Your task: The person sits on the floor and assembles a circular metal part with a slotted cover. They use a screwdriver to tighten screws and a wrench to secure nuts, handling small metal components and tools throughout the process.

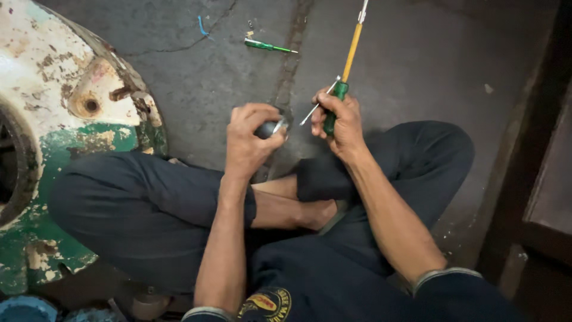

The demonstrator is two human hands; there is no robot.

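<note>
**Crossed legs, both hands busy over floor**

Seated cross-legged on concrete floor (417,53), rusty casing (65,119) at left. Left hand (250,140) clenched round small dark part (271,127), raised over knees for working. Right hand (339,119) grasping green screwdriver (333,107), tip angled toward part. Spare screwdriver (268,46) beyond, within reach.

Single head cam, looks steeply down from above the seated person. Close range: left hand (249,138) and right hand (339,119) mid-frame, crossed legs below, concrete floor (417,53) along the top. No second view, so no overlap.
</note>
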